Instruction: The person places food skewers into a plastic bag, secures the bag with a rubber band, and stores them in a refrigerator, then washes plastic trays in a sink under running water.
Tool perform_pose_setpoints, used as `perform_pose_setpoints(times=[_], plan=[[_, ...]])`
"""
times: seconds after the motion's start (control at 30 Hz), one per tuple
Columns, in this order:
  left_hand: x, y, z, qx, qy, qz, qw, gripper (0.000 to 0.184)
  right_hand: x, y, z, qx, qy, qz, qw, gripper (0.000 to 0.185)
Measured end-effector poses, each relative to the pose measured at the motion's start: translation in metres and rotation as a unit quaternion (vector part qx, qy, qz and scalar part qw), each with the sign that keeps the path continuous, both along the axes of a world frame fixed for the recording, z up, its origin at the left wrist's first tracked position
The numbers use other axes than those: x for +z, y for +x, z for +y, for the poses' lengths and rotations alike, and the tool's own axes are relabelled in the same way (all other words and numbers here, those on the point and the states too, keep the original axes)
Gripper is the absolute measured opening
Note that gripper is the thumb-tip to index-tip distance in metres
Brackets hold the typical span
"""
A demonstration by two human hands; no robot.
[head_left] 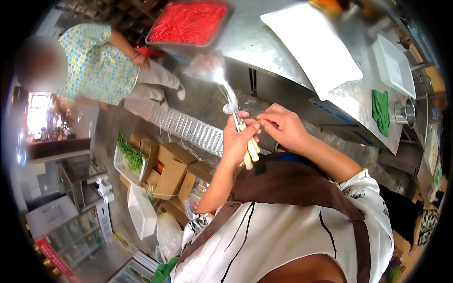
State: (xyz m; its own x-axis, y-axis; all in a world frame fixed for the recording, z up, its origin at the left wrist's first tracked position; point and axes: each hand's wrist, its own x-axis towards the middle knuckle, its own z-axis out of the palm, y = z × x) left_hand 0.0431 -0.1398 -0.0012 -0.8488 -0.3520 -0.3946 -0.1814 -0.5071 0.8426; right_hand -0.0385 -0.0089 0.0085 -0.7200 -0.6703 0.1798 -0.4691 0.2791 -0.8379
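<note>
My left hand (233,141) is closed around several pale yellow, finger-thick sticks (252,150) with rounded ends, whose kind I cannot make out. They point down toward my brown apron (288,181). From the top of the same hand rises the twisted neck of a clear plastic bag (207,67), its wider part hanging out over the floor. Close beside, my right hand (285,126) is closed in a pinch, fingertips almost touching the left thumb. A thin orange-brown strand (259,121) shows at the pinch, too small to name.
A steel table (245,35) ahead bears a tray of red strips (188,22), a white sheet (314,47), a white tub (394,66) and a green cloth (380,113). Another person (99,66) stands left. Cardboard boxes (174,179) and a crate of greens (130,158) lie lower left.
</note>
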Motion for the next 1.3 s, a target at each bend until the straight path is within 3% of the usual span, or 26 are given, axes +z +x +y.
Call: perform_pose_setpoints(times=[0.07, 0.13, 0.2, 0.27, 0.3, 0.37, 0.4, 0.47, 0.5, 0.6, 0.63, 0.7, 0.73, 0.77, 0.8, 0.87, 0.93, 0.97, 1.0, 1.07, 1.2, 1.3], plan=[[0.0, 0.0, -0.003, -0.025, -0.008, -0.023, 0.999, 0.036, -0.001, -0.001, 0.0, -0.006, -0.005, -0.001, 1.0, 0.011], [0.003, -0.002, -0.002, -0.024, -0.011, -0.023, 0.999, 0.035, -0.01, -0.004, 0.0, 0.007, -0.091, 0.062, 0.994, 0.011], [0.002, -0.002, -0.001, -0.006, 0.004, -0.018, 1.0, 0.033, -0.013, 0.0, 0.0, -0.008, -0.106, 0.017, 0.994, 0.007], [-0.002, -0.002, -0.001, -0.002, 0.004, -0.009, 1.0, 0.033, -0.019, 0.001, -0.001, -0.036, -0.187, -0.128, 0.973, 0.004], [-0.004, -0.003, -0.002, -0.001, 0.002, -0.005, 1.0, 0.033, -0.021, -0.001, 0.0, -0.034, -0.188, -0.127, 0.973, 0.004], [-0.004, -0.003, -0.003, 0.01, -0.001, -0.003, 1.0, 0.034, -0.019, -0.002, 0.002, -0.059, -0.254, -0.434, 0.862, 0.005], [-0.004, -0.004, -0.004, 0.008, 0.011, -0.002, 1.0, 0.034, -0.019, -0.003, 0.002, -0.051, -0.25, -0.44, 0.861, 0.005], [-0.002, -0.004, -0.004, 0.013, 0.031, -0.006, 0.999, 0.034, -0.014, -0.01, 0.003, -0.039, -0.391, -0.555, 0.733, 0.01], [-0.001, -0.003, -0.004, 0.009, 0.037, -0.006, 0.999, 0.035, -0.007, -0.017, 0.008, 0.028, -0.396, -0.616, 0.681, 0.014], [-0.005, -0.004, -0.004, -0.015, 0.085, 0.024, 0.996, 0.034, -0.004, -0.024, 0.017, 0.182, -0.307, -0.688, 0.631, 0.017], [-0.01, -0.006, -0.005, -0.015, 0.105, 0.038, 0.994, 0.032, -0.006, -0.027, 0.022, 0.188, -0.301, -0.692, 0.629, 0.017], [-0.012, -0.009, -0.005, -0.009, 0.121, 0.058, 0.991, 0.03, -0.009, -0.034, 0.027, 0.285, -0.152, -0.592, 0.738, 0.025], [-0.009, -0.011, -0.005, 0.009, 0.146, 0.048, 0.988, 0.028, -0.004, -0.031, 0.025, 0.294, -0.148, -0.59, 0.737, 0.025], [-0.006, -0.013, -0.005, 0.027, 0.171, 0.039, 0.984, 0.027, 0.003, -0.025, 0.026, 0.215, -0.085, -0.568, 0.79, 0.03], [-0.014, -0.013, -0.009, 0.005, 0.108, 0.051, 0.993, 0.026, 0.008, -0.019, 0.025, 0.133, -0.022, -0.536, 0.833, 0.038], [-0.019, -0.015, -0.005, 0.01, 0.062, 0.053, 0.997, 0.026, -0.015, -0.016, 0.028, 0.097, -0.028, -0.575, 0.812, 0.045], [-0.031, -0.018, 0.001, 0.011, 0.026, 0.075, 0.997, 0.025, -0.022, -0.016, 0.016, 0.133, -0.014, -0.605, 0.785, 0.042], [-0.049, -0.022, 0.005, -0.002, -0.022, 0.108, 0.994, 0.022, -0.021, -0.014, 0.008, 0.156, 0.035, -0.581, 0.798, 0.04], [-0.039, -0.02, 0.009, -0.002, 0.084, 0.101, 0.991, 0.024, -0.019, -0.011, 0.0, 0.179, 0.084, -0.553, 0.809, 0.038], [-0.02, -0.019, 0.002, -0.026, 0.08, 0.068, 0.994, 0.025, -0.035, -0.009, -0.011, 0.167, 0.023, -0.624, 0.763, 0.035], [-0.037, -0.026, 0.001, -0.102, -0.081, 0.111, 0.985, 0.035, -0.037, -0.014, -0.013, 0.24, 0.025, -0.617, 0.749, 0.037], [-0.033, -0.026, -0.004, -0.12, -0.081, 0.111, 0.983, 0.041, -0.038, -0.007, -0.018, 0.22, -0.022, -0.638, 0.737, 0.042]])
